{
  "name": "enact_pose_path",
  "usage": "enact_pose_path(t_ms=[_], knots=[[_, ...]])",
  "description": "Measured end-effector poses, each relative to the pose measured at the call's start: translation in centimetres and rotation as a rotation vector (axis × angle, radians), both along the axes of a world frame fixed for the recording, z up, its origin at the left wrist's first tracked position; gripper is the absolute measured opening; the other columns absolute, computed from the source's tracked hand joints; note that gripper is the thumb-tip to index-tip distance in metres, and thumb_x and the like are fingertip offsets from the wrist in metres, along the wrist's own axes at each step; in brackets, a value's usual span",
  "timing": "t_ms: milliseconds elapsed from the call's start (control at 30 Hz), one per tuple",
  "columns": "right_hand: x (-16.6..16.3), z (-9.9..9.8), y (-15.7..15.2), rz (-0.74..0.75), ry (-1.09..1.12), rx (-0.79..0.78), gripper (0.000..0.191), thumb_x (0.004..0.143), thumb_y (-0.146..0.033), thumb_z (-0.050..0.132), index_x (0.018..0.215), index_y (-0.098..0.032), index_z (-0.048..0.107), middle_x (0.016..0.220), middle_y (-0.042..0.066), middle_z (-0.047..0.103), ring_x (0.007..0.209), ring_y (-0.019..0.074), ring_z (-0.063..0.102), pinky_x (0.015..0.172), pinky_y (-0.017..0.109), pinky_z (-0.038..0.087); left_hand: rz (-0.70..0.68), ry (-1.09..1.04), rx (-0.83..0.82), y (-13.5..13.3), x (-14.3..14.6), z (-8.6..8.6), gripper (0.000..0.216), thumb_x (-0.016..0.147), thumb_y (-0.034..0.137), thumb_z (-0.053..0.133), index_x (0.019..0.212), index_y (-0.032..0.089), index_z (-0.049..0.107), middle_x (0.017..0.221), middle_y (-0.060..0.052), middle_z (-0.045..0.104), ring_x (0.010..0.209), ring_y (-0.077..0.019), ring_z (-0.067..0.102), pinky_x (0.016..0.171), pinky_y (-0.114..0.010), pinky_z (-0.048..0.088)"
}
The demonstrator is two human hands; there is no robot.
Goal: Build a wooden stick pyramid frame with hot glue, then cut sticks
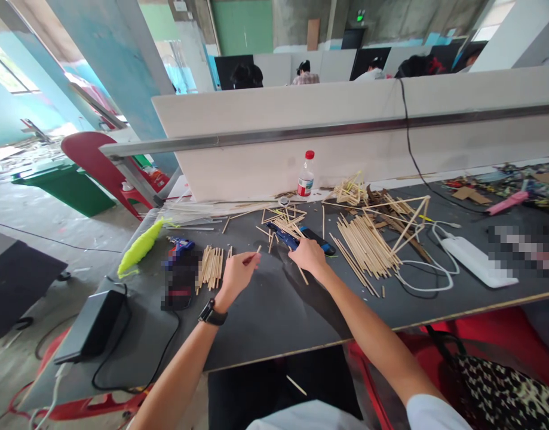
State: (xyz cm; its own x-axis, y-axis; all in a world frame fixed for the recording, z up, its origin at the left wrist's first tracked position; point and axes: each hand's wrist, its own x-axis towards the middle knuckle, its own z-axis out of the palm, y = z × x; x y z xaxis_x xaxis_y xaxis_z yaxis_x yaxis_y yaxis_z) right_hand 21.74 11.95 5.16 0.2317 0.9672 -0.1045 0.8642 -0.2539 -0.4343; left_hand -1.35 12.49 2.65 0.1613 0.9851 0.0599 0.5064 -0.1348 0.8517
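My left hand [236,273], with a black watch on the wrist, pinches a short wooden stick [252,255] just above the dark table [274,310]. My right hand [308,255] rests closed on the table beside a blue and black tool [296,237], and what its fingers hold is hidden. A bundle of short sticks [211,266] lies left of my left hand. A larger heap of long sticks [364,246] lies right of my right hand. A triangular stick frame [406,224] stands behind that heap.
A plastic bottle with a red cap [306,175] stands by the white partition [346,137]. A blue glue gun [179,245], a yellow-green object [140,247] and a black power adapter [95,325] lie at the left. A white power strip [475,261] lies at the right. People sit beyond the partition.
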Motion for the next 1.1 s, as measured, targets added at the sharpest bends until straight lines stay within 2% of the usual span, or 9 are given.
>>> enact_pose_path(t_ms=[100, 200, 367, 467, 800, 1100], knots=[[0.4, 0.2, 0.0, -0.004, 0.062, 0.057, 0.028, 0.074, -0.030, 0.069, 0.097, -0.015, 0.075, 0.094, 0.019, 0.077, 0.092, 0.0330, 0.073, 0.076, 0.035, 0.051, -0.040, -0.195, -0.177, -0.2, 1.2, -0.8, 0.035, 0.087, 0.050, 0.067, 0.094, 0.017, 0.078, 0.085, -0.010, 0.078, 0.073, -0.0213, 0.073, 0.065, -0.028, 0.055], [0.2, 0.0, 0.1, 0.038, 0.332, 0.190, 0.015, 0.074, -0.033, 0.068, 0.079, -0.019, 0.069, 0.081, 0.010, 0.075, 0.081, 0.0268, 0.071, 0.075, 0.033, 0.049, -0.053, -0.378, -0.342, -0.6, 1.8, -0.6, 0.044, 0.081, 0.054, 0.074, 0.098, 0.013, 0.076, 0.091, -0.013, 0.078, 0.080, -0.0214, 0.075, 0.069, -0.029, 0.057], [-2.2, -0.5, -0.1, 0.098, 1.051, 0.293, 0.035, 0.069, -0.046, 0.075, 0.072, -0.024, 0.048, 0.075, 0.000, 0.068, 0.066, 0.0180, 0.064, 0.073, 0.033, 0.051, -0.189, -0.577, -0.473, -1.6, 2.2, 0.0, 0.057, 0.075, 0.062, 0.078, 0.104, 0.013, 0.075, 0.103, -0.014, 0.077, 0.093, -0.0215, 0.074, 0.083, -0.032, 0.058], [-3.3, -0.8, -0.2, 0.113, 1.273, 0.271, 0.043, 0.064, -0.044, 0.080, 0.072, -0.025, 0.042, 0.077, -0.002, 0.066, 0.064, 0.0165, 0.063, 0.071, 0.033, 0.052, -0.259, -0.629, -0.509, -2.0, 2.5, 0.0, 0.056, 0.075, 0.061, 0.079, 0.106, 0.013, 0.075, 0.103, -0.012, 0.076, 0.094, -0.0208, 0.073, 0.084, -0.032, 0.058], [-3.6, -2.3, 0.2, 0.112, 1.264, 0.211, 0.050, 0.061, -0.051, 0.081, 0.075, -0.025, 0.041, 0.079, -0.002, 0.066, 0.063, 0.0160, 0.062, 0.068, 0.033, 0.052, -0.268, -0.597, -0.505, -2.2, 2.5, 0.5, 0.059, 0.072, 0.063, 0.080, 0.102, 0.013, 0.073, 0.098, -0.011, 0.074, 0.085, -0.0206, 0.072, 0.075, -0.033, 0.061], [-3.6, -2.6, 0.1, 0.175, 1.244, 0.223, 0.044, 0.066, -0.049, 0.078, 0.077, -0.025, 0.043, 0.081, -0.002, 0.065, 0.066, 0.0160, 0.061, 0.070, 0.032, 0.053, -0.270, -0.586, -0.493, -1.9, 2.5, 0.1, 0.058, 0.074, 0.064, 0.078, 0.103, 0.014, 0.072, 0.095, -0.010, 0.073, 0.081, -0.0189, 0.071, 0.070, -0.031, 0.061]])
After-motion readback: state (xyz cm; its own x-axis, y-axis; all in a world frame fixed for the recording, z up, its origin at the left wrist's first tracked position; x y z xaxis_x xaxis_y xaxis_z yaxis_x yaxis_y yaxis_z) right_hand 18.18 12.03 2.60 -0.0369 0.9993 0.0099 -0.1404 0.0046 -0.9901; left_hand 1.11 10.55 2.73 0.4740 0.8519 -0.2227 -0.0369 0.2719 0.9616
